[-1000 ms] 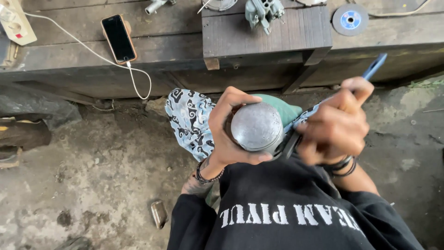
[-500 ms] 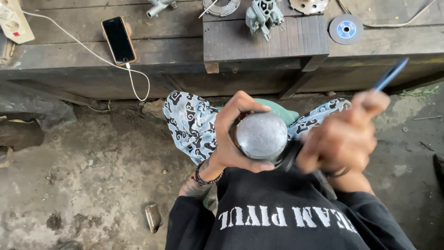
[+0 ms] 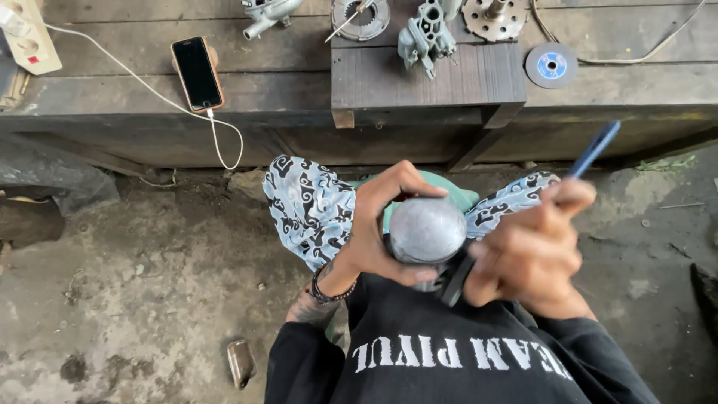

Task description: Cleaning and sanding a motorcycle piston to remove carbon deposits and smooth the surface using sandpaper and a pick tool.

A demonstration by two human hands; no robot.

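Head view: left hand (image 3: 374, 232) grips smooth domed metal piece (image 3: 426, 230); right hand (image 3: 531, 254) holds blue-handled tool (image 3: 593, 150).

The person wore a black long-sleeved shirt (image 3: 456, 359) with white block lettering across it, and light blue trousers (image 3: 310, 209) patterned with black swirls. A dark beaded bracelet (image 3: 327, 288) circled the left wrist, with tattoo marks below it.
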